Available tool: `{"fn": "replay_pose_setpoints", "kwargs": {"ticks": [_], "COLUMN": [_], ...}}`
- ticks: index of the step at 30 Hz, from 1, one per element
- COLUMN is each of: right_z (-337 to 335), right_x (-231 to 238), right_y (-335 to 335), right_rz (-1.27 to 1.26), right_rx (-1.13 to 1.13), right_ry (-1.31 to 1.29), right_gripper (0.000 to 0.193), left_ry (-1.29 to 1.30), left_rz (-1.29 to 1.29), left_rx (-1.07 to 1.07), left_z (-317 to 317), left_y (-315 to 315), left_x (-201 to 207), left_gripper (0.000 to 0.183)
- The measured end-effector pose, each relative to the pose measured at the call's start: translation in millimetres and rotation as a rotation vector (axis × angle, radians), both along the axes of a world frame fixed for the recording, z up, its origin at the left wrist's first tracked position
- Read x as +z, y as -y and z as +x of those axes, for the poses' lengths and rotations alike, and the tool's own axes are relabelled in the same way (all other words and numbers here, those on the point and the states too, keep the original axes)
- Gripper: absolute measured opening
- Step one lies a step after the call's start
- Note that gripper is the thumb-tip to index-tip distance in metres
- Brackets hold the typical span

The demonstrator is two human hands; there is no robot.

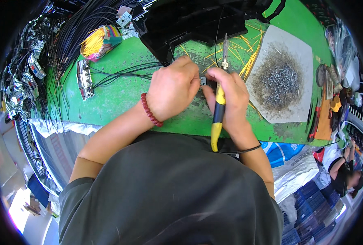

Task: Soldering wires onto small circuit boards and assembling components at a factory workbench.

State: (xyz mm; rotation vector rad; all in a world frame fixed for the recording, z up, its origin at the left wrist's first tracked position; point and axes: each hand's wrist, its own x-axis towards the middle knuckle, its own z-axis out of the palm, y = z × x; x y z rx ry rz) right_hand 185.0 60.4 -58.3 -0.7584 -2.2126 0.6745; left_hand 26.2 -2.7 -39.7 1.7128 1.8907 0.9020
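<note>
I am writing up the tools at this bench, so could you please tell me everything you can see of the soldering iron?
The soldering iron has a yellow and black handle, seemingly plastic, and a slim metal shaft ending in a tip that points away from the person, over the green table. The right hand grips its handle, so the middle is hidden. A black cord leaves the yellow butt end and curves around the right wrist. The left hand lies close beside it; whether it touches the iron cannot be told.

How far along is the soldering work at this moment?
Looks done: wired boards lie at the left with black leads attached. In hand: the right hand holds the soldering iron, tip raised, while the left hand pinches a small part. Left: loose boards and a bundle of yellow wires wait.
</note>
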Motion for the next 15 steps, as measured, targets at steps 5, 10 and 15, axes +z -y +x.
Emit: {"fn": "replay_pose_setpoints", "kwargs": {"ticks": [5,10,15], "right_z": [32.6,96.9,155.7], "right_x": [19.7,41.2,20.8], "right_y": [-11.3,-16.4,-28.7], "right_rz": [-0.260,-0.442,-0.335], "right_rx": [-0.068,-0.303,-0.489], "right_ry": [-0.316,-0.358,-0.634], "right_gripper": [0.033,0.086,0.047], "left_ry": [0.010,0.082,0.060], "left_rz": [0.002,0.008,-0.011], "left_rx": [-0.017,-0.042,-0.039], "left_z": [-0.3,0.6,-1.6], "left_y": [-5.6,-12.0,-7.8], "left_x": [-2.2,0.3,6.8], "left_gripper": [0.004,0.008,0.010]}}
